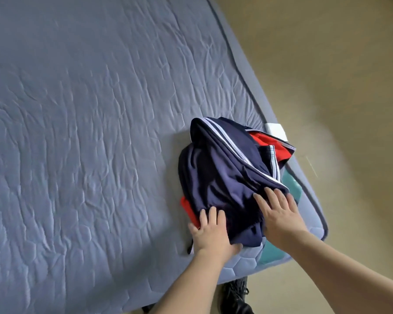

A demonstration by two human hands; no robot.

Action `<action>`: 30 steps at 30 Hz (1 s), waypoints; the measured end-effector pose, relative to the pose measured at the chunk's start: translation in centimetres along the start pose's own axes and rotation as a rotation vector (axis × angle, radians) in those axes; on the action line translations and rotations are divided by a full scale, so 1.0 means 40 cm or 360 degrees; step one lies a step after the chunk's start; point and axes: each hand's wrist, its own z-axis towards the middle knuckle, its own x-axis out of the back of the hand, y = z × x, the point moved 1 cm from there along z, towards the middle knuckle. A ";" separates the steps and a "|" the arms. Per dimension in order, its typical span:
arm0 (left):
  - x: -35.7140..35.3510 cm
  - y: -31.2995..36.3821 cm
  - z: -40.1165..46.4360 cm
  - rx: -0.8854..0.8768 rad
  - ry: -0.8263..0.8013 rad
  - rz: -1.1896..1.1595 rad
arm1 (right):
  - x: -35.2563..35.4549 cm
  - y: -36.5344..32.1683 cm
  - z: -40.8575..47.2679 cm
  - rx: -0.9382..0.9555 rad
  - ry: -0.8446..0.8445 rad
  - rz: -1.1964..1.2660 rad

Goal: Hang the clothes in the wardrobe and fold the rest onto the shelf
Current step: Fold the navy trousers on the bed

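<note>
Navy striped track garment, bundled over red cloth at mattress corner; left hand, right hand flat-fingered, pressing it, probably gathering for folding

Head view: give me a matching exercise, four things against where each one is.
Things:
1. navy garment
2. red fabric
3. left hand
4. white tag

Places:
A. at the mattress edge, beyond the pile
B. on the pile's near left edge
C. on top of the pile
D. showing from under the navy cloth

Pairs: 1-C, 2-D, 3-B, 4-A
</note>
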 end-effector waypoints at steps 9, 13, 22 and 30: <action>0.009 -0.012 0.056 -0.0021 0.0249 -0.0172 | 0.005 -0.003 0.043 -0.0036 0.0371 -0.0142; 0.190 -0.098 -0.012 0.0062 0.0357 -0.0272 | 0.183 -0.064 0.017 -0.0007 0.0284 -0.0044; 0.720 -0.308 -0.386 0.0129 0.0796 -0.0040 | 0.803 -0.295 -0.146 0.0129 0.0451 -0.0019; 1.062 -0.675 -0.847 0.0216 0.1262 0.0274 | 1.310 -0.587 -0.413 0.0258 0.0839 -0.0210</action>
